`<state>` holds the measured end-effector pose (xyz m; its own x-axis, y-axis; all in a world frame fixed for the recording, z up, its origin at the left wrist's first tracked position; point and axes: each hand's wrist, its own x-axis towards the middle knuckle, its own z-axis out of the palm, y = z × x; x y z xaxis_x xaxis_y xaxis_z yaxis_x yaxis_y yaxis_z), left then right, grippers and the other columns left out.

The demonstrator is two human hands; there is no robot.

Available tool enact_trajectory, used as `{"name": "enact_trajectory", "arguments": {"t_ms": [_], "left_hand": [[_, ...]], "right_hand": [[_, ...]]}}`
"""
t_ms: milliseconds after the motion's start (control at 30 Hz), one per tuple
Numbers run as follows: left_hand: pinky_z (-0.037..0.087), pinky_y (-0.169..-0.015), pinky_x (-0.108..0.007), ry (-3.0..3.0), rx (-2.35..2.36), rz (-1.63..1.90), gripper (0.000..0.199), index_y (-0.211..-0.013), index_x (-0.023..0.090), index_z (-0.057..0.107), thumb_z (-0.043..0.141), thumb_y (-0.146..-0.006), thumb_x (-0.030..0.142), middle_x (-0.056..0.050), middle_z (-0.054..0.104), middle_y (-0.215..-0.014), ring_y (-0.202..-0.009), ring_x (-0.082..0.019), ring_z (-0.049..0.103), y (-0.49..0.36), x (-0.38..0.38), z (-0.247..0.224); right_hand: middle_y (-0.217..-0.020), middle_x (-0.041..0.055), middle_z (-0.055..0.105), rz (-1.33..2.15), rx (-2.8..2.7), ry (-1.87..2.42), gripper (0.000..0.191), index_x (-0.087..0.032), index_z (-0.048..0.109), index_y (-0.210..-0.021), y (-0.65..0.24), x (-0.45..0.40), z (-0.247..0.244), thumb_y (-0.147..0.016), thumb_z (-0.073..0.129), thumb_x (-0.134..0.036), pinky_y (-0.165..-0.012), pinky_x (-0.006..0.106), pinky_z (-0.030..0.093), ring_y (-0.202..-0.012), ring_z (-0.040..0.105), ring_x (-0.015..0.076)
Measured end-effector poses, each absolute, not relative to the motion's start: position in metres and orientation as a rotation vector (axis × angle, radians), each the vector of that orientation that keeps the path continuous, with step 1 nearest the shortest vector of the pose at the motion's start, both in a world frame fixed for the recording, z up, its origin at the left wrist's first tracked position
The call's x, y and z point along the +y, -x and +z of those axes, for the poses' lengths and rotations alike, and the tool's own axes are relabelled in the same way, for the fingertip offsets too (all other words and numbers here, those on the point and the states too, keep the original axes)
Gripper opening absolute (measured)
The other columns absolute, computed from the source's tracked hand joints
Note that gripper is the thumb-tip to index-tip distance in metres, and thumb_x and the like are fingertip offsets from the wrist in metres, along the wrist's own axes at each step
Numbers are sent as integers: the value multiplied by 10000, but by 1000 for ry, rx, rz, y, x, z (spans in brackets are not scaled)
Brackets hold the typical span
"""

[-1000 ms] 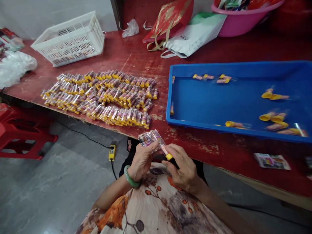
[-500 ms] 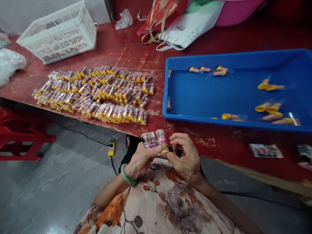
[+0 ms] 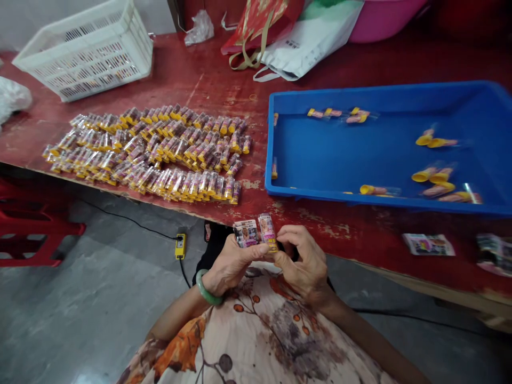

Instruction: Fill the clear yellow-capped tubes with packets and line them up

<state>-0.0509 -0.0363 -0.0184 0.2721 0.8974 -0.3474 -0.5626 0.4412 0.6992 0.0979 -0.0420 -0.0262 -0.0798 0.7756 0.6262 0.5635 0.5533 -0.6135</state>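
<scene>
My left hand (image 3: pixel 230 264), with a green bangle at the wrist, holds a small stack of printed labels (image 3: pixel 245 233). Its thumb also presses on a small clear tube (image 3: pixel 267 229) with a printed pink label inside and a yellow bottom end. The tube stands nearly upright beside the stack. My right hand (image 3: pixel 303 261) is closed at the tube's lower right side, its thumb and curled fingers by the yellow end. How firmly those fingertips grip is partly hidden. Both hands are in front of the table's edge, above my lap.
Rows of similar tubes (image 3: pixel 160 149) lie on the red table (image 3: pixel 208 88). At right sits a blue tray (image 3: pixel 340 154) with several scattered yellow-ended tubes. Printed labels (image 3: pixel 428 244) lie at the front right. A white crate (image 3: pixel 92 58) and bags (image 3: pixel 308 45) stand behind.
The view has shifted slightly. My right fingers have closed in a little around the tube's lower end. The left hand keeps its hold on the labels and tube.
</scene>
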Motion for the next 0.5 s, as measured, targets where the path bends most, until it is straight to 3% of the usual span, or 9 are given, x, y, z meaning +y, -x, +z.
{"name": "enact_trajectory", "arguments": {"t_ms": [133, 300, 500], "left_hand": [[511, -725, -290, -519, 768, 1006, 295, -856, 127, 726, 850, -615, 242, -61, 697, -835, -722, -162, 631, 53, -36, -17], [507, -718, -296, -564, 763, 1008, 280, -858, 131, 729, 839, -635, 260, -57, 692, -811, -690, -157, 623, 54, -36, -19], [500, -768, -300, -589, 754, 987, 298, -910, 130, 728, 829, -652, 239, -61, 690, -839, -753, -165, 626, 54, -34, -26]], "right_hand": [[-891, 46, 589, 236, -1779, 1062, 107, -188, 546, -930, -97, -43, -29, -848, 551, -121, -608, 250, 459, -760, 584, 144], [-890, 51, 587, 205, -1810, 1043, 125, -187, 549, -951, -99, -41, -30, -852, 557, -111, -613, 249, 473, -768, 594, 148], [-927, 84, 629, -100, -1935, 1053, 166, -157, 542, -1013, -99, -42, -42, -864, 577, -95, -701, 266, 496, -823, 628, 165]]}}
